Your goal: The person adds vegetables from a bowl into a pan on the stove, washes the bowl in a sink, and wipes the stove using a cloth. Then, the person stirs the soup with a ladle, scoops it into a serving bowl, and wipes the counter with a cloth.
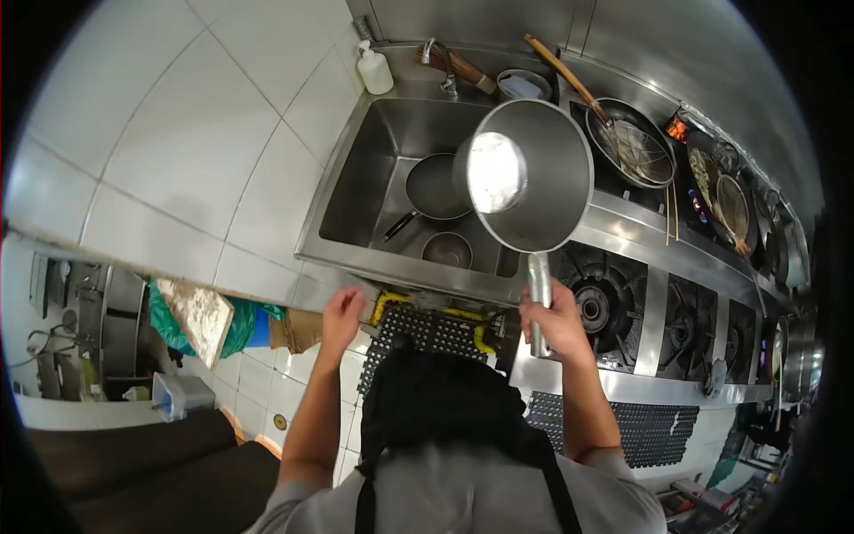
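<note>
Clasping a deep, round silver-metal saucepan (pixel 559 169) by its tubular handle (pixel 539 274) in the right hand (pixel 559 320), up over a rectangular stainless-steel sink (pixel 358 198), with the left hand (pixel 343 313) free!

Shirt (pixel 436 498): plain grey cloth
Sleeves (pixel 617 467): grey, short, ending near the elbows
Apron (pixel 445 396): solid black, broad across the front
Straps (pixel 559 485): two, black, narrow
Forearms (pixel 589 400): bare
Left hand (pixel 342 316): bare
Right hand (pixel 558 322): bare

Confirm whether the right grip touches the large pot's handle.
Touching: the head view shows the right grip curled around the handle of the large pot.
</note>
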{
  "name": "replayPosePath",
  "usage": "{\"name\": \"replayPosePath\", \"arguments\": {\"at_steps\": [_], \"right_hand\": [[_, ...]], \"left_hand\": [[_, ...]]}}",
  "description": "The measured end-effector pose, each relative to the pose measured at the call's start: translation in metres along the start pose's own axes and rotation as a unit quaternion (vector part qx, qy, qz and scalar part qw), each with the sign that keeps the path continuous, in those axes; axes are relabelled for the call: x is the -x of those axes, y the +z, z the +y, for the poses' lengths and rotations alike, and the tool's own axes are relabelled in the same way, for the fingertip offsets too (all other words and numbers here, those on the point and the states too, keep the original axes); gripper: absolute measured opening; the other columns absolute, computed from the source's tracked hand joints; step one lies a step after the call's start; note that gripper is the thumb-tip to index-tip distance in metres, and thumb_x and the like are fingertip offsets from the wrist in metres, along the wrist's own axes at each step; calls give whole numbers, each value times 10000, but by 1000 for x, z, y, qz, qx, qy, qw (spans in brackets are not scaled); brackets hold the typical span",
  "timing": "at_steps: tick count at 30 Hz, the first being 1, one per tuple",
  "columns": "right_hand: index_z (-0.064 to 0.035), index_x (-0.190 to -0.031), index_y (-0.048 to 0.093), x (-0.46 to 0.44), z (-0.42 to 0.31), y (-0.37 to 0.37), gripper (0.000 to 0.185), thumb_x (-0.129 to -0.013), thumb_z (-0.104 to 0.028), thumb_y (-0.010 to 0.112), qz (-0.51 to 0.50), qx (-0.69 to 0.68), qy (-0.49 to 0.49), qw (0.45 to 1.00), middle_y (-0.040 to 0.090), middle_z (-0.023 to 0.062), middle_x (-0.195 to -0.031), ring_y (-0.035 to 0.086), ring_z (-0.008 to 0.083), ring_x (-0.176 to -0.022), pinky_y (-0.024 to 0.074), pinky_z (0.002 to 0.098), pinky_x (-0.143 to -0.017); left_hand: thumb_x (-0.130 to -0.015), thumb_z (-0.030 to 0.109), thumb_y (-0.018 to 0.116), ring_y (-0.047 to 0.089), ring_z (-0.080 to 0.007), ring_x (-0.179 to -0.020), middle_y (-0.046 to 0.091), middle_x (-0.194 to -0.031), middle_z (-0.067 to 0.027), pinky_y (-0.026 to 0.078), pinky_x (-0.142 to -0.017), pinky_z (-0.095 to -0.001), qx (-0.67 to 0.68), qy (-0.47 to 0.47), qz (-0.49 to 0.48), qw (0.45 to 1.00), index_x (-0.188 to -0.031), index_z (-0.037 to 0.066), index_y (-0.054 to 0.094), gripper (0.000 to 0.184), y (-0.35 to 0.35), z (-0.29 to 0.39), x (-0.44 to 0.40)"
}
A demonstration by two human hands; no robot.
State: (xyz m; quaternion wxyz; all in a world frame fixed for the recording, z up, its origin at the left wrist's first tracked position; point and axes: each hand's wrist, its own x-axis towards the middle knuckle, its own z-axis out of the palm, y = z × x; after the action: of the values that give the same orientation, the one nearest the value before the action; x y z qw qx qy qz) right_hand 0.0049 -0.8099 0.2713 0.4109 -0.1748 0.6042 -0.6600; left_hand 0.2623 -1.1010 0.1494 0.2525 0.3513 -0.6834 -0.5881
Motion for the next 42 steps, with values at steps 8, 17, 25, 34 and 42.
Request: {"name": "replayPosePath", "arguments": {"at_steps": [8, 17, 25, 34, 42], "right_hand": [[21, -933, 522, -72, 3, 58, 207, -740, 16, 595, 156, -30, 57, 986, 547, 67, -610, 548, 161, -468, 455, 296, -425], [29, -914, 549, -165, 22, 104, 200, -765, -68, 639, 246, 105, 236, 934, 591, 72, -654, 598, 163, -541, 476, 304, -501], [30, -853, 514, -257, 51, 50, 190, -759, -82, 636, 217, 146, 345, 901, 581, 83, -647, 586, 159, -524, 479, 317, -468], [24, -867, 512, -330, 109, -6, 161, -778, -50, 624, 229, 125, 320, 911, 563, 86, -651, 566, 174, -503, 471, 330, -432], [37, -842, 526, -359, 132, -12, 188, -773, -93, 642, 233, 85, 330, 911, 597, 97, -653, 591, 190, -503, 478, 343, -481]], "left_hand": [[-879, 220, 638, 678, -251, -837, 683, -894, -151, 515, -751, -331, -186, 36, -120, 975, -1056, 9, 628, 275, 38, -48, -252], [-791, 312, 672, 608, -374, -1043, 638, -1106, -204, 477, -903, -452, -425, -74, -206, 878, -1242, 49, 505, 548, 92, -183, -356], [-791, 403, 698, 614, -411, -986, 660, -1015, -205, 477, -840, -474, -330, -255, -294, 860, -1062, 49, 625, 452, 99, -265, -368], [-816, 378, 685, 639, -373, -902, 673, -918, -179, 472, -784, -465, -344, -304, -204, 864, -968, 50, 673, 362, 107, -223, -347], [-804, 292, 726, 624, -297, -684, 632, -706, -150, 469, -660, -437, -315, -263, -175, 895, -818, -12, 651, 313, 46, -285, -337]]}}
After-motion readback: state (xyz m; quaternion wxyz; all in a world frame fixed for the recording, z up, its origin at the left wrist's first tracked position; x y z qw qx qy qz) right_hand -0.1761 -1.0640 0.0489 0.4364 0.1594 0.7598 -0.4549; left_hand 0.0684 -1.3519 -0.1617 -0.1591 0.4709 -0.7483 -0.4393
